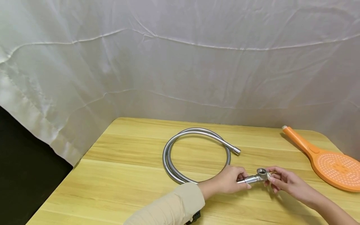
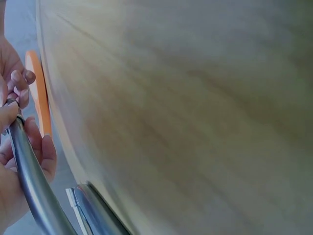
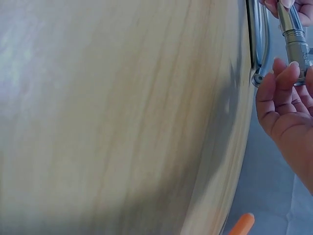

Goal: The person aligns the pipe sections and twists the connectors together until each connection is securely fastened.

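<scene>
My left hand (image 1: 228, 180) grips the end of a silver metal shower hose (image 1: 165, 160), fingers and thumb curled round it by its connector (image 1: 250, 179). That end meets a small silver pipe fitting (image 1: 263, 177) with a round threaded opening facing up. From the other side, my right hand (image 1: 293, 185) pinches the fitting between thumb and fingers. The right wrist view shows the fitting (image 3: 296, 51) in line with the hose connector, just above the right fingertips. In the left wrist view, the hose (image 2: 36, 181) runs down past the left hand.
The hose lies coiled on the wooden table (image 1: 112, 175), its other end (image 1: 236, 151) pointing right. An orange hand shower (image 1: 334, 165) lies at the right, its handle towards the back. A pale cloth (image 1: 197, 72) hangs behind the table.
</scene>
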{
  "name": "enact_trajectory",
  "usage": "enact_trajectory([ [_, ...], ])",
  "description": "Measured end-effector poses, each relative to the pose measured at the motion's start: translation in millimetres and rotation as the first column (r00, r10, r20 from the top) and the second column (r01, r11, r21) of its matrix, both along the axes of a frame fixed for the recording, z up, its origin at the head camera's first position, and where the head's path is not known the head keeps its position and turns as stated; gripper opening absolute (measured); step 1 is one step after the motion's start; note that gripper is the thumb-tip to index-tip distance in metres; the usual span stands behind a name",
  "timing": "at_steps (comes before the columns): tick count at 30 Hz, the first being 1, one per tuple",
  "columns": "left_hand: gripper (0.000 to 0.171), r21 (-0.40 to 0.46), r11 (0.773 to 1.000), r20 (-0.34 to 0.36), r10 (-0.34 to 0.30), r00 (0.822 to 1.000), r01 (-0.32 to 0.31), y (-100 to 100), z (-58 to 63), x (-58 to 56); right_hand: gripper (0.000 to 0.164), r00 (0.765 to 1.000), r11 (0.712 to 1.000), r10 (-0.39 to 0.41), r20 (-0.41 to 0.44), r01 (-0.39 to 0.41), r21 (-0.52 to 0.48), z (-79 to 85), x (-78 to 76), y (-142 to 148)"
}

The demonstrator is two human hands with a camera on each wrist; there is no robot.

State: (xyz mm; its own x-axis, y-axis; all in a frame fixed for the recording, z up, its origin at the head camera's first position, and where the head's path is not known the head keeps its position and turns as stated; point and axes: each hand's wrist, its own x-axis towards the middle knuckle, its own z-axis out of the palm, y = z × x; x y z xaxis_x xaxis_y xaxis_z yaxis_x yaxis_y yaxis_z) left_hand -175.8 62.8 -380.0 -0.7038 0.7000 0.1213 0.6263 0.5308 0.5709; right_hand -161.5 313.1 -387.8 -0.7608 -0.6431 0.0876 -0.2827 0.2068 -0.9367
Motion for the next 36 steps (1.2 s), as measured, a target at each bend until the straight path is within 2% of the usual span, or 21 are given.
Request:
enact_trajectory([
  [5,0.019,-0.007,1.0,-0.005,-0.001,1.0,0.001,0,1.1,0.1,0.038,0.999,1.0,-0.019,-0.034,0.02,0.016,0.4,-0.8,-2],
  [10,0.018,-0.013,1.0,-0.007,0.009,1.0,-0.009,0,0.4,0.2,0.025,0.996,0.998,-0.043,-0.074,0.046,0.036,0.6,-1.3,-2],
  [17,0.018,-0.012,1.0,-0.008,0.012,1.0,-0.012,0,0.7,0.4,0.024,0.992,0.996,-0.072,-0.104,0.077,0.042,-1.3,-1.1,-3],
  [25,0.017,-0.011,1.0,-0.046,0.005,0.999,-0.006,0,1.1,-0.1,0.021,0.977,0.979,-0.156,-0.145,0.173,0.11,1.9,3.8,-9],
  [32,0.017,-0.009,1.0,-0.04,0.02,0.999,-0.021,0,0.5,0.3,0.03,0.968,0.951,-0.224,-0.112,0.242,0.192,5.6,5.4,-14],
  [36,0.017,-0.015,0.999,-0.043,0.027,0.999,-0.028,0,0.1,0.7,0.031,0.975,0.959,-0.209,-0.074,0.22,0.18,4.9,4.6,-13],
])
